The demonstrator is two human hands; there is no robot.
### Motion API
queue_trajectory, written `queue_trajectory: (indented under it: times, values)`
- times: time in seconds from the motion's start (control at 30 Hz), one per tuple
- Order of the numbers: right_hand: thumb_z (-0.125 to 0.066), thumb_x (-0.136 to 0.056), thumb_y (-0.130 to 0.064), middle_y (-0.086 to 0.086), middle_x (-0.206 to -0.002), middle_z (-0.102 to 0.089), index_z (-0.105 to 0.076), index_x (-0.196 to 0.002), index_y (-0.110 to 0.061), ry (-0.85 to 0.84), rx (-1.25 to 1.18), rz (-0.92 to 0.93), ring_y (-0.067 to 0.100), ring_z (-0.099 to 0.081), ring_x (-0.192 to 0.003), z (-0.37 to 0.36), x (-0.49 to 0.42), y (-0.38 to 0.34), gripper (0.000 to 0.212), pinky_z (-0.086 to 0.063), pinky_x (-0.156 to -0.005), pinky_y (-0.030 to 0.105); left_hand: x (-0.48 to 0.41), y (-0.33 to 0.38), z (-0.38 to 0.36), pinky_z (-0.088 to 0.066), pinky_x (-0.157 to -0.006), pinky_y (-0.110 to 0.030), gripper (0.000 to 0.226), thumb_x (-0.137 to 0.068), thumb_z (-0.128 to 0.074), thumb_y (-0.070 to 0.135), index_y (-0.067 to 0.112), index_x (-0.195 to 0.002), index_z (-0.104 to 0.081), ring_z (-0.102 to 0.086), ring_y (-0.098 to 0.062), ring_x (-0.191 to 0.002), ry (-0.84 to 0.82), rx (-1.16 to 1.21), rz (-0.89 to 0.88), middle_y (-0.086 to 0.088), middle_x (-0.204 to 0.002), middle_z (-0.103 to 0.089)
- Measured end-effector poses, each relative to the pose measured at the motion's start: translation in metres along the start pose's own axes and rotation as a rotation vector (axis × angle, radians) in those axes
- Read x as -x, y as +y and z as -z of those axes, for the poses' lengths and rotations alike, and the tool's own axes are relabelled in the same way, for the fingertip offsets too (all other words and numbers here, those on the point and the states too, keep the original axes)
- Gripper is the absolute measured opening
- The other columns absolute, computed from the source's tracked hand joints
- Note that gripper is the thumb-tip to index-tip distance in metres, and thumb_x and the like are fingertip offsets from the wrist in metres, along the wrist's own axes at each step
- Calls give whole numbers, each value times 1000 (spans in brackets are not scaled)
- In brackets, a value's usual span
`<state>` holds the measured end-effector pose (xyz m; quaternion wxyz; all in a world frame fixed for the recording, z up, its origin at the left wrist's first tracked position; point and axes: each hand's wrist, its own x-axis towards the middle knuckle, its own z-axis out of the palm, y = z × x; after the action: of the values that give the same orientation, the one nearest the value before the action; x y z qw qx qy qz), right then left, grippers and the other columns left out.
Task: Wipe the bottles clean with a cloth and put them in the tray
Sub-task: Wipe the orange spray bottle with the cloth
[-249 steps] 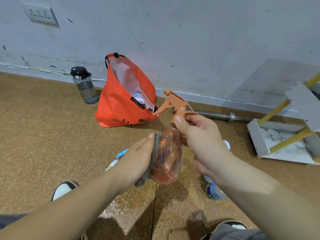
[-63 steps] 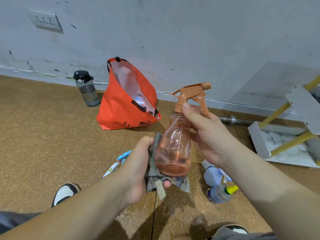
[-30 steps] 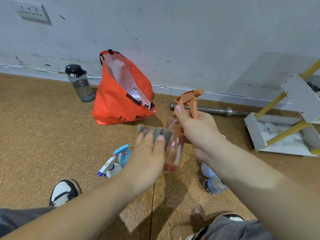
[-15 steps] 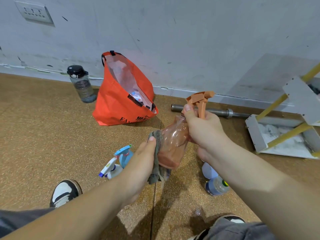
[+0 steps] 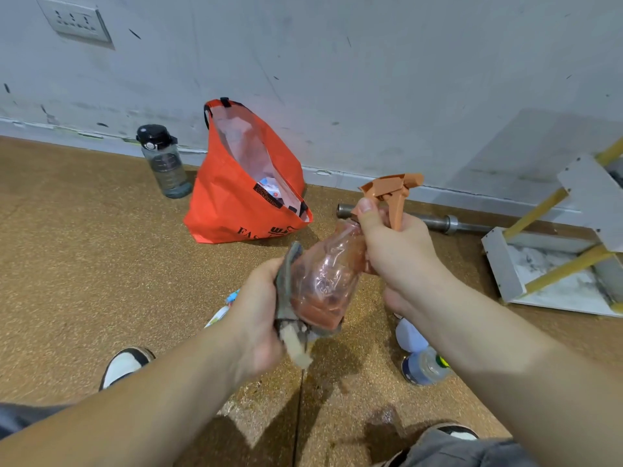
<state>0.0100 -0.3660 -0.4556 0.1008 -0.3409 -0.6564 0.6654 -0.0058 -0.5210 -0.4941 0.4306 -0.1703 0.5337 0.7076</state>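
Now: left hand [image 5: 259, 315] is curling round the cloth [image 5: 285, 291], pressing it to the bottle [image 5: 323, 281] along its side and under its base; right hand [image 5: 394, 254] is gripping the neck below the trigger [image 5: 397, 200]. The cloth, rubbing the shoulder a second ago, is now cupping the bottom, so wiping is probably finishing. The bottle is hanging tilted in mid-air above the floor [image 5: 84, 264]. Spare bottles [image 5: 424, 365] are lying below the right forearm. The bag [image 5: 242, 203] is standing beyond, the bar [image 5: 445, 224] lying by the wall. The tray [image 5: 502, 266] is sitting well to the right, with open floor leading to it.
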Motion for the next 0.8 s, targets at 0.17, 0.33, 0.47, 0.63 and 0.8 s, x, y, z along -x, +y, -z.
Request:
queue_trajectory:
  times: [0.17, 0.33, 0.47, 0.63, 0.8]
  values:
    - [-67, -98, -42, -2, -81, -67, -65, -91, -20, 45, -22, 14, 21, -66, -81, 2, -3, 2, 23, -58, -93, 48, 13, -12, -15, -57, -94, -55, 49, -106, -39, 52, 18, -122, -71, -73, -36, -95, 24, 17, -93, -21, -110, -77]
    - [-64, -100, -42, -4, -93, -73, -68, -103, -25, 29, -30, -3, 18, -70, -94, 2, -2, -2, 18, -57, -96, 47, 9, -29, -16, -48, -106, -48, 35, -106, -35, 44, 36, -137, -49, -61, -22, -120, 284, -517, -606, 0, -130, -65]
    - [-66, -100, -36, -12, -82, -75, -71, -99, -23, -67, 29, 43, 3, -72, -78, -2, 8, 4, 14, -58, -81, 31, 11, -17, -17, -42, -108, -44, 45, -102, -32, 36, 19, -141, -46, -50, -22, -127, 249, -1156, -990, -1, -136, -54]
    - [-65, -101, -34, -9, -83, -77, -72, -103, -23, -119, 23, 33, -1, -72, -73, -3, 16, 14, 13, -56, -64, 18, 12, -2, -10, -38, -108, -32, 56, -107, -33, 44, 25, -160, -25, -48, -19, -136, 155, -1297, -891, 1, -152, -49]
    - [-66, -100, -37, -8, -92, -77, -70, -106, -24, -9, -53, 58, 15, -73, -95, 8, 5, -1, 15, -57, -90, 39, 1, 10, 3, -57, -67, -24, 42, -110, -33, 49, 24, -115, -66, -73, -11, -80, 59, -695, -434, 1, -93, -77]
